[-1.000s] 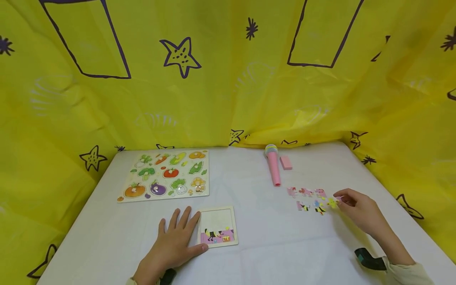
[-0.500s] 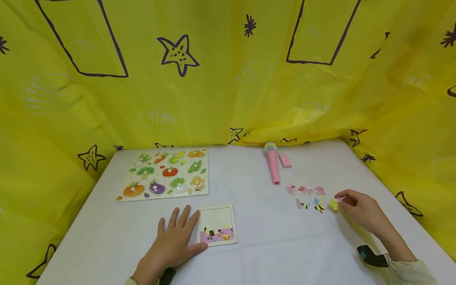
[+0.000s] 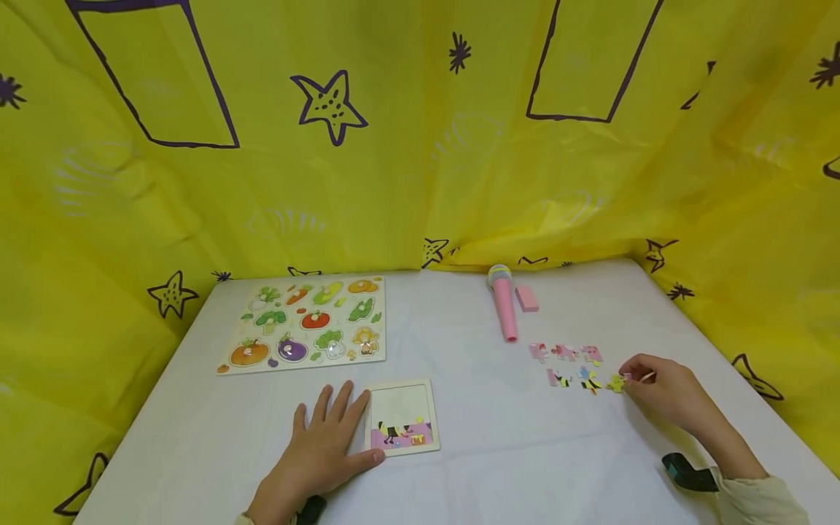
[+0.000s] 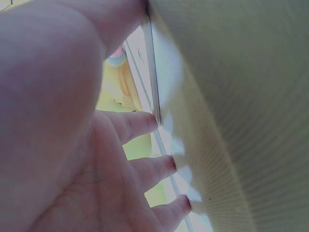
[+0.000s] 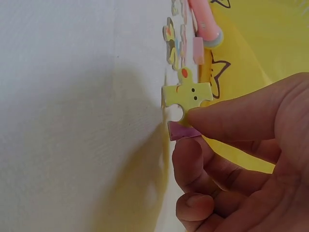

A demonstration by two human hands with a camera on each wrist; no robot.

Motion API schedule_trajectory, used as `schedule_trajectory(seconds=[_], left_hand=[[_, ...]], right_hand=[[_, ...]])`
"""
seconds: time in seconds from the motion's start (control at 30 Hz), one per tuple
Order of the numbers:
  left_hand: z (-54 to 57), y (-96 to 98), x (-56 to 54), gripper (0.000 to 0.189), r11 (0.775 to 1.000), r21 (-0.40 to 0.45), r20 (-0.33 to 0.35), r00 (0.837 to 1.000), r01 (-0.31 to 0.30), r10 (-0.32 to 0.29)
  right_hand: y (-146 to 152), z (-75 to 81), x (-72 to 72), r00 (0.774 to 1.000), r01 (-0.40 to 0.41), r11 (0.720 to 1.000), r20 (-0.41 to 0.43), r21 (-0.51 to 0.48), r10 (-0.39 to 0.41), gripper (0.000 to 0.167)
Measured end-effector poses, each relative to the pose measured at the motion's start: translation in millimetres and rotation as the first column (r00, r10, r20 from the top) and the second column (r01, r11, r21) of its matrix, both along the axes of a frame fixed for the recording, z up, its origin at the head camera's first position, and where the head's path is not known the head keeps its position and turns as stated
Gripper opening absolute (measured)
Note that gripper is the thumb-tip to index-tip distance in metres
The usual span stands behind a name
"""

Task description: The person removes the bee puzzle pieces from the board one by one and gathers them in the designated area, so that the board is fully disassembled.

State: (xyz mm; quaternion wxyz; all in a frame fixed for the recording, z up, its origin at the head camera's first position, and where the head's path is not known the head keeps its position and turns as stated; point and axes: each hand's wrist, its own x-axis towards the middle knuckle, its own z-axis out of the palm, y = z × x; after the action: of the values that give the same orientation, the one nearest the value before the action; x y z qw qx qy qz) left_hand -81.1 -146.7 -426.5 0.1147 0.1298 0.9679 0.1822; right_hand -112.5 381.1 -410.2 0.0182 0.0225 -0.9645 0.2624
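Observation:
My right hand [image 3: 663,384] pinches a yellow puzzle piece [image 5: 189,92] with small dark dots between thumb and fingers at the right of the table. A purple part [image 5: 180,130] shows below the yellow one at the fingertips; I cannot tell whether it belongs to the same piece. Left of that hand lie several loose puzzle pieces [image 3: 564,353], pink ones behind and bee-patterned ones [image 3: 589,380] in front. My left hand [image 3: 321,446] lies spread on the table, its thumb and index finger touching the left edge of a square puzzle frame [image 3: 435,415]. Fitted pieces [image 3: 402,435] fill the frame's near strip.
A vegetable knob puzzle board [image 3: 305,324] lies at the back left. Towards the back right are a pink toy microphone [image 3: 504,306] and a small pink block [image 3: 526,299]. A yellow patterned cloth [image 3: 420,146] surrounds the white table [image 3: 485,481] at the back and sides.
The yellow piece in my right hand has shifted slightly towards me and the right, and shows flatter. My left hand stays at the frame.

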Motion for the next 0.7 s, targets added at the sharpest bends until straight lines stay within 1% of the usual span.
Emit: schedule_trajectory(seconds=[0.17, 0.37, 0.7], left_hand=[[-2.4, -0.3, -0.1, 0.097, 1.0, -0.001, 0.002, 1.0, 0.001, -0.001], [-3.9, -1.2, 0.2, 0.097, 1.0, 0.0, -0.008, 1.0, 0.006, -0.006], [-2.8, -1.3, -0.4, 0.098, 1.0, -0.009, -0.01, 1.0, 0.001, -0.001]], right_hand=[[1.8, -3.1, -0.6, 1.0, 0.003, 1.0, -0.003, 0.016, -0.003, 0.006], [2.5, -6.5, -2.7, 1.0, 0.001, 0.999, -0.014, 0.042, 0.0, 0.009], [2.9, -9.7, -8.7, 1.0, -0.028, 0.999, -0.008, 0.024, 0.028, 0.013]])
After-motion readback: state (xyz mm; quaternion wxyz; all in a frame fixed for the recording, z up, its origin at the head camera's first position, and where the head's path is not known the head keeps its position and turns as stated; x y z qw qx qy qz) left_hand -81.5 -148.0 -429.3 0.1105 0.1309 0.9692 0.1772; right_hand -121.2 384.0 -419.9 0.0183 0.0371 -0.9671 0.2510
